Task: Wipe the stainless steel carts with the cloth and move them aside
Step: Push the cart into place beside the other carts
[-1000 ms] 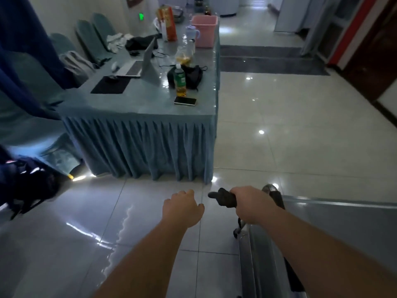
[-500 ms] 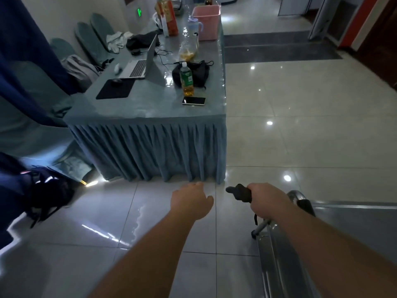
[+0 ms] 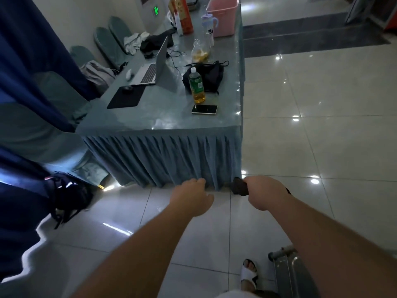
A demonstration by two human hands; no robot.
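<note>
My right hand (image 3: pixel 265 195) grips a dark bunched cloth (image 3: pixel 239 188), which sticks out to the left of the fist. It is held out over the floor, just in front of the table's skirt corner. My left hand (image 3: pixel 193 198) hangs beside it with loosely curled fingers and holds nothing. Only a corner of the stainless steel cart (image 3: pixel 293 274) shows at the bottom right, below my right forearm and apart from both hands. My foot in a white sandal (image 3: pixel 249 274) stands next to the cart.
A table with a blue pleated skirt (image 3: pixel 171 160) stands right ahead, bearing a laptop (image 3: pixel 150 69), a bottle (image 3: pixel 196 87), a phone (image 3: pixel 204 109), a black bag and a pink bin (image 3: pixel 223 16). Covered chairs and a dark backpack (image 3: pixel 68 196) crowd the left. Glossy tiled floor (image 3: pixel 322 125) opens to the right.
My right hand has come away from the cart's handle end with the cloth still in it. Both hands have moved closer to the table skirt, and the cart has dropped to the frame's bottom right.
</note>
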